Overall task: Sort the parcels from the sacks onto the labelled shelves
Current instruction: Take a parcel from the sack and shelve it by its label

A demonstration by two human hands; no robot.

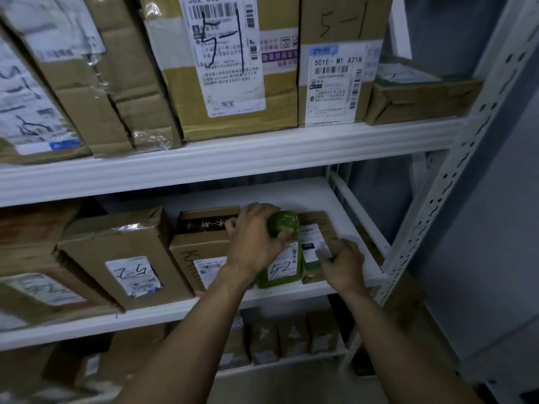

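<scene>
So the green parcel (281, 258) stands upright near the front edge of the middle shelf (175, 312), white label with a handwritten 5-2 facing out. The left hand (256, 240) is clamped over its top, thumb across the front. Just beside it on the right is a second green parcel (309, 258), touching it, and the right hand (341, 266) has its fingers curled round that one's lower corner. A cardboard box (128, 258) further left also says 5-2. The boxes on the upper shelf (233, 158) say 5-1.
</scene>
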